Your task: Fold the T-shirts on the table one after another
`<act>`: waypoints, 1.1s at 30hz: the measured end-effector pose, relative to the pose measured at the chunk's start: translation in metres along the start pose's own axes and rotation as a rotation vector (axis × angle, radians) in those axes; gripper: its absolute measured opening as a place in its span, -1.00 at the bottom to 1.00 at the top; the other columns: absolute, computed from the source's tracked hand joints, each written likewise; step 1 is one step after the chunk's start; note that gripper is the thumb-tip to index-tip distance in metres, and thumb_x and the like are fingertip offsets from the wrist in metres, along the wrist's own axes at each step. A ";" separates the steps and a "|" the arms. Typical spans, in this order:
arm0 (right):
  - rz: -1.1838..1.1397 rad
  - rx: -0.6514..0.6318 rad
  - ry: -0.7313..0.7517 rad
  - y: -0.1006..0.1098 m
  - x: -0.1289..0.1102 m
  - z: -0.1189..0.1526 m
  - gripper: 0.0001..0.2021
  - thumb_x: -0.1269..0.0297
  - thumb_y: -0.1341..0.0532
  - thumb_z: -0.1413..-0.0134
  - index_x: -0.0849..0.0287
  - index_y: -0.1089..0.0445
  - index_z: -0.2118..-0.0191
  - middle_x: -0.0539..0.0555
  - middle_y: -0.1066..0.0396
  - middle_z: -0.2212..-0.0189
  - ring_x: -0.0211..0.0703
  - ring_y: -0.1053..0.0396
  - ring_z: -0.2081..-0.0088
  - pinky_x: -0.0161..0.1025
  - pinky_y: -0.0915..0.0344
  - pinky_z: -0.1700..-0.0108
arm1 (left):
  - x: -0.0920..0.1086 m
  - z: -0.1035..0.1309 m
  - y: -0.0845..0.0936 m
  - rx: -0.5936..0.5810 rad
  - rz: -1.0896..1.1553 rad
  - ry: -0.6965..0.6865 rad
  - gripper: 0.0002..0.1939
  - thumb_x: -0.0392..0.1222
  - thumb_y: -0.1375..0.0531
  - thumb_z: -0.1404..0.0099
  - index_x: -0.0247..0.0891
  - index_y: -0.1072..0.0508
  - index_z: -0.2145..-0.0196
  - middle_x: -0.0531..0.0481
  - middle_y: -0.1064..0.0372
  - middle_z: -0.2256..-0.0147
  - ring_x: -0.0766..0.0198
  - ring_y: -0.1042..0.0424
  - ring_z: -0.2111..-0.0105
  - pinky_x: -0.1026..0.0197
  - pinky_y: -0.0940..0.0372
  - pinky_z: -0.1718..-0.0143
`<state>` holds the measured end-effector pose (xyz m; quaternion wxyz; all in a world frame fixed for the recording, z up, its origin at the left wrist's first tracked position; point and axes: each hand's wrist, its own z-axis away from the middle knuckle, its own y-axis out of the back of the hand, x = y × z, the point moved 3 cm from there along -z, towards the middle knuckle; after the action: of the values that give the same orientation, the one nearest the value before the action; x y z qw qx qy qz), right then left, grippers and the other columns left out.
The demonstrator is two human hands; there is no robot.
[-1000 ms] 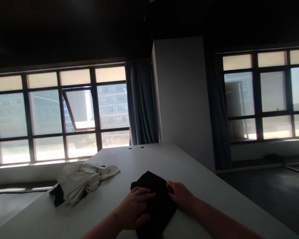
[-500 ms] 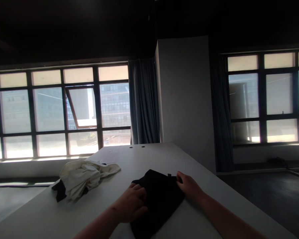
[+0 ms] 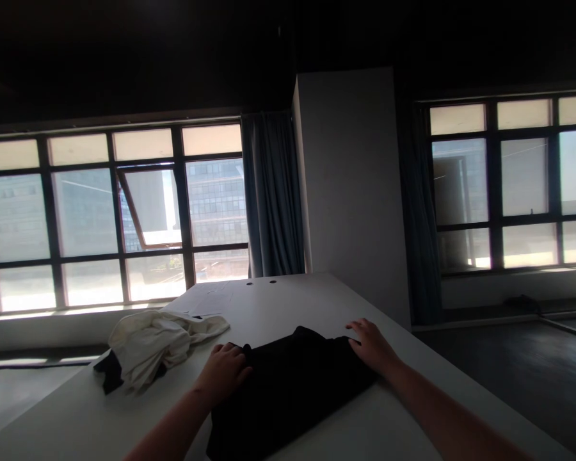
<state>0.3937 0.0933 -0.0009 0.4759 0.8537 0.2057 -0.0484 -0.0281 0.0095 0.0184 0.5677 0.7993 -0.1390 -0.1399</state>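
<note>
The pale surface ran off toward a dim room's windows. Nearest, a black cloth lay unevenly spread between both hands. The left hand curled over its left edge; whether it pinched any fabric could not be told. The right hand, fingers loosely parted, touched the right corner, apparently without gripping. Light, even tension and outward strokes would likely suit such limp fabric. Beyond sat a crumpled white cloth, then a curtain. No brand, label or writing was legible.
</note>
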 end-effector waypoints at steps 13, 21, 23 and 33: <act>-0.322 -0.575 0.354 -0.019 -0.092 0.046 -0.48 0.26 -0.20 -0.21 0.10 -0.45 -0.28 0.19 -0.26 -0.36 0.06 -0.25 -0.36 0.00 -0.11 -0.45 | 0.055 0.003 -0.018 -0.149 0.227 -0.203 -0.84 -0.13 -0.15 -0.42 -0.14 -0.52 0.13 -0.11 -0.51 0.04 -0.05 -0.48 -0.01 -0.09 -0.32 -0.11; -0.380 -0.428 0.393 -0.025 -0.080 0.040 -0.60 0.39 -0.17 -0.11 0.17 -0.46 -0.08 0.20 -0.41 -0.18 -0.01 -0.35 -0.22 -0.06 -0.21 -0.33 | 0.112 0.024 0.003 -0.277 0.628 -0.541 -0.69 0.02 -0.10 -0.48 -0.14 -0.48 0.35 -0.01 -0.51 0.19 0.16 -0.50 0.16 0.16 -0.35 0.00; -0.345 -0.424 0.389 -0.030 -0.076 0.039 -0.63 0.47 -0.14 -0.02 0.18 -0.46 0.02 0.15 -0.50 0.04 -0.06 -0.44 -0.02 -0.12 -0.30 -0.18 | 0.106 0.021 -0.001 -0.268 0.649 -0.433 -0.55 0.06 0.02 -0.55 -0.15 -0.51 0.36 -0.03 -0.52 0.17 0.17 -0.51 0.19 0.16 -0.37 0.02; -0.303 -0.514 0.329 -0.020 -0.080 0.037 -0.71 0.42 -0.09 -0.12 0.18 -0.56 0.18 0.08 -0.56 0.26 -0.12 -0.47 0.20 -0.26 -0.26 0.10 | 0.058 0.000 -0.033 -0.147 0.419 0.064 -0.60 0.03 -0.21 -0.36 -0.01 -0.62 -0.09 -0.06 -0.50 -0.10 -0.03 -0.54 -0.01 0.01 -0.38 -0.08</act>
<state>0.3172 0.0472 -0.0148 0.6232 0.6621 0.4097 0.0734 0.0271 -0.0022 -0.0170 0.6454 0.7133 -0.2734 -0.0031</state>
